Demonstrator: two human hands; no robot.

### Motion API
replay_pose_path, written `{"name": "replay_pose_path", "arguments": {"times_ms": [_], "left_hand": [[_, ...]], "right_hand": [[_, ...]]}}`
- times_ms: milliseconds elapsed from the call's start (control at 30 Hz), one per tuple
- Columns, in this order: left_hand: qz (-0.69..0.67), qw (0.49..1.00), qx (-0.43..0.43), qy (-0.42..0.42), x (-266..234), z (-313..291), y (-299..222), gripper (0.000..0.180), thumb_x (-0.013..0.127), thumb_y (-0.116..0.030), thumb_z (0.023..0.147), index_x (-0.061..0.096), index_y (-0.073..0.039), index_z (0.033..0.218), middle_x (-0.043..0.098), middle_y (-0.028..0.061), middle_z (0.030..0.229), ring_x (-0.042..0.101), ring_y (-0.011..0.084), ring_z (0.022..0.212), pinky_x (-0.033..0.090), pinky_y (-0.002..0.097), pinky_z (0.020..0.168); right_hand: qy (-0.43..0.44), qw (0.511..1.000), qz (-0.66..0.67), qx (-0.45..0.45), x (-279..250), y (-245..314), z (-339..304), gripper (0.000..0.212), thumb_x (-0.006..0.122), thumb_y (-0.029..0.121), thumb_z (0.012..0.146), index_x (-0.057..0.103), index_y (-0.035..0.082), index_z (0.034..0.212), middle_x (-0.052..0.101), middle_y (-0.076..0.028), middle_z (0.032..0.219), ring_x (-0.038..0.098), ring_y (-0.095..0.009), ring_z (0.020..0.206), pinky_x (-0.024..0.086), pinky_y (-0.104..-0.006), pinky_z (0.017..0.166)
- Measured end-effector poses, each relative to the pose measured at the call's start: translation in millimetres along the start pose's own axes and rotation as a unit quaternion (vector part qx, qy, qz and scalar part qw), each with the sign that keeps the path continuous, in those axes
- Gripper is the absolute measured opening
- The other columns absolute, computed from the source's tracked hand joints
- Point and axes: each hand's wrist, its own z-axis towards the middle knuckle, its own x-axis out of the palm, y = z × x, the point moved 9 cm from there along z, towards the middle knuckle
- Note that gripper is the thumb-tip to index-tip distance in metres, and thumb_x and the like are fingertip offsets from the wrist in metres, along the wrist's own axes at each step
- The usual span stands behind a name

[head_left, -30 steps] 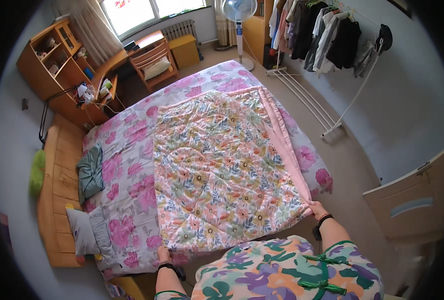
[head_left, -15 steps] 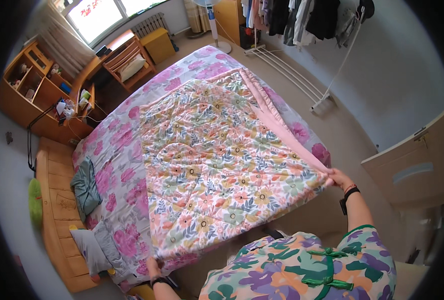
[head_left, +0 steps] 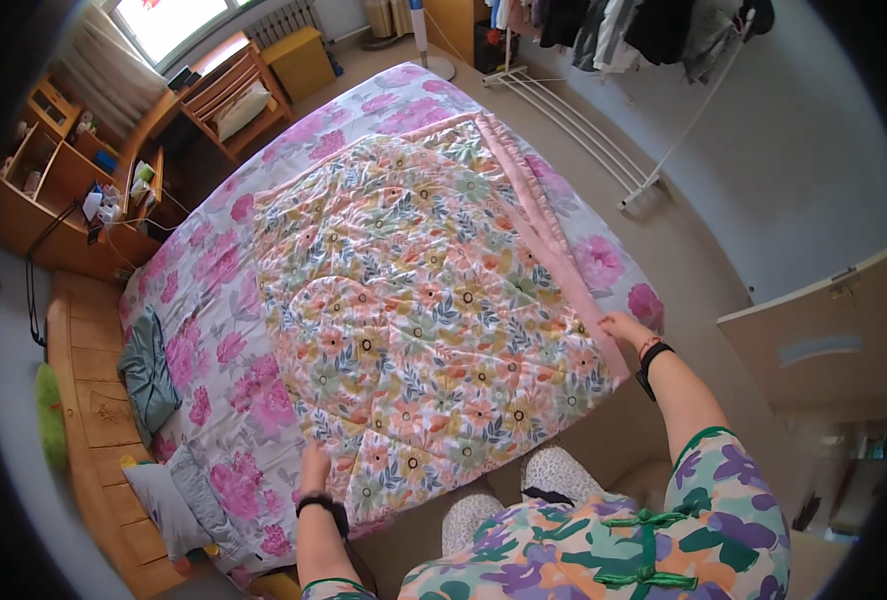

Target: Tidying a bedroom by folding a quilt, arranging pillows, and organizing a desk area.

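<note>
A floral quilt [head_left: 429,320] with a pink border lies spread over the bed, its near edge hanging at the bed's side by my legs. My right hand [head_left: 628,330] is closed on the pink border at the quilt's right side, near its front right corner. Toward the front left, my left hand [head_left: 314,470] is closed on the quilt's left edge, the fingers partly hidden. Beneath the quilt, a white sheet with pink flowers [head_left: 209,345] covers the mattress and shows along the left, far and right sides.
A wooden headboard [head_left: 94,390] stands at the left, with a green cloth bundle [head_left: 151,375] and a grey pillow [head_left: 169,500] beside it. A desk chair [head_left: 229,105] is at the far left. A white clothes rack [head_left: 574,130] and an open door [head_left: 814,340] are at the right.
My right hand has moved left and farther from me along the quilt's pink border. My left hand has moved up the left edge. The quilt's front right corner has shifted left and lowered.
</note>
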Motion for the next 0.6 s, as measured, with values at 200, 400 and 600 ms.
{"name": "replay_pose_path", "arguments": {"times_ms": [200,400,600], "left_hand": [[-0.028,0.995,0.092,-0.015,47.2,128.7,-193.9,0.046,0.056,-0.014,0.075,0.046,0.000,0.118,0.040,0.0237,0.124,0.041,0.0390,0.113,0.035,0.0409,0.094],[0.027,0.986,0.141,-0.081,82.7,247.5,-333.6,0.056,0.054,-0.028,0.081,0.035,-0.006,0.129,0.025,0.0195,0.138,0.027,0.0351,0.126,0.025,0.0449,0.101],[0.082,0.977,0.143,-0.138,123.9,315.4,-378.9,0.059,0.045,-0.038,0.085,0.030,-0.010,0.134,0.019,0.0171,0.142,0.016,0.0323,0.131,0.010,0.0464,0.105]], "right_hand": [[0.062,0.985,0.038,-0.158,32.0,143.9,129.6,0.030,0.054,0.021,0.080,0.057,-0.002,0.099,0.062,-0.012,0.088,0.058,-0.018,0.080,0.046,-0.0299,0.071],[-0.078,0.968,0.081,-0.224,29.3,214.3,249.6,0.042,0.053,0.027,0.083,0.048,-0.003,0.113,0.060,-0.018,0.095,0.057,-0.026,0.091,0.044,-0.0321,0.078],[-0.077,0.972,0.173,-0.137,30.1,203.5,370.4,0.048,0.053,0.031,0.085,0.044,-0.004,0.117,0.053,-0.021,0.111,0.053,-0.026,0.102,0.041,-0.0309,0.084]]}}
